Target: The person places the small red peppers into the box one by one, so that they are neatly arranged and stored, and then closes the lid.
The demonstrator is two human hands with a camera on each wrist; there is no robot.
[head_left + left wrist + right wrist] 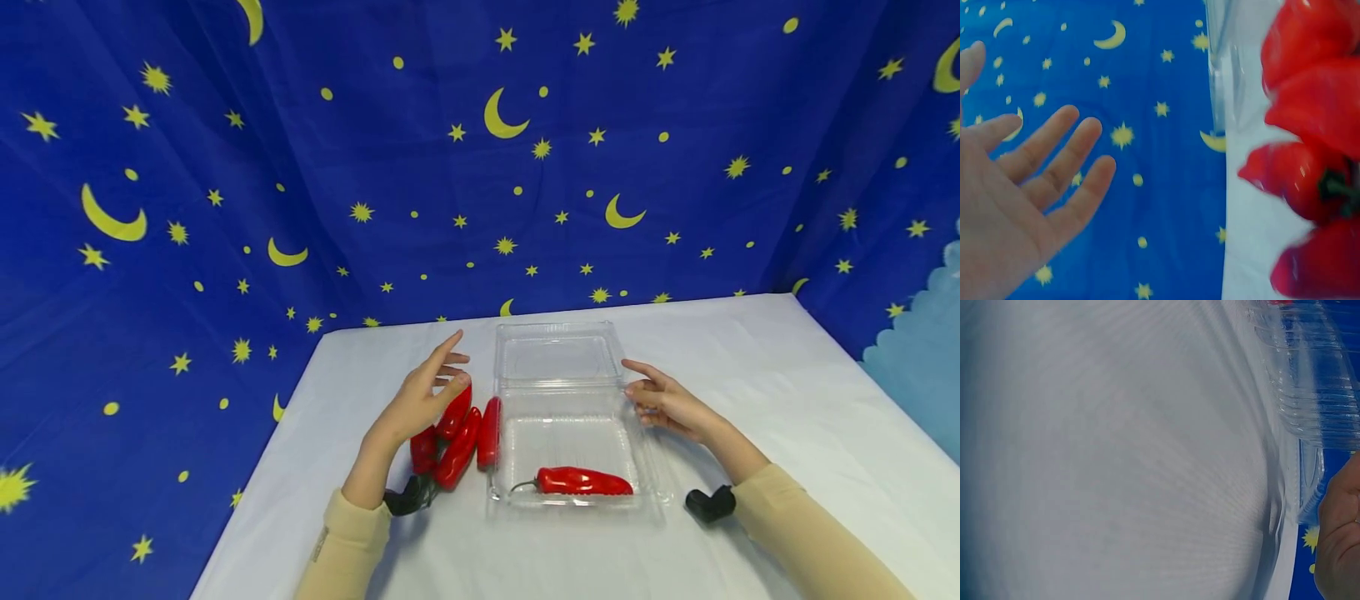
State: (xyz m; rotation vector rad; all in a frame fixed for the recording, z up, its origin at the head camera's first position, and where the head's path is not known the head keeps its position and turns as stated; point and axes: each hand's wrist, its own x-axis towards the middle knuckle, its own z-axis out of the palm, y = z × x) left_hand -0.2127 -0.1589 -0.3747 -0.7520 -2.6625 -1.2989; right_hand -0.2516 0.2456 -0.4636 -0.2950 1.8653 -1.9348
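A clear plastic clamshell container [558, 385] lies with its lid [557, 354] folded back, away from the person. One red pepper [583, 481] with a green stem lies along the near side of its base. Several more red peppers [459, 450] are grouped left of the container; one pepper [488, 435] lies alongside its left wall. Above this group my left hand [423, 400] hovers with fingers spread, holding nothing; the left wrist view shows the same hand [1041, 194] palm up front. My right hand [670, 406] is at the container's right edge, fingers loosely bent; contact cannot be told.
A white cloth covers the table [765, 367]. Behind it and at the sides hangs a blue curtain [420, 125] with yellow stars and moons. A black wrist device [709, 505] sits at the right cuff, another [405, 497] beside the left wrist near the pepper stems.
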